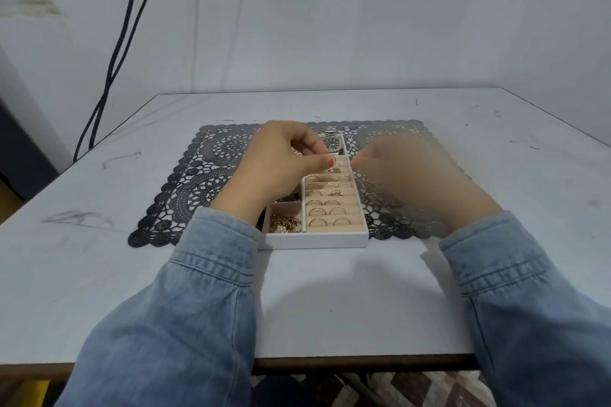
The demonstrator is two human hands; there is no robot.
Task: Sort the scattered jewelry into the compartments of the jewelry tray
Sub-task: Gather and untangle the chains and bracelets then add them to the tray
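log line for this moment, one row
left hand: curled over far ring rows, grip unclear | right hand: blurred, right of tray | watch: far compartment | loose jewelry: on mat

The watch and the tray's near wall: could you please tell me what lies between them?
In the head view, beige ring rows holding gold rings span from the watch to the tray's near wall.
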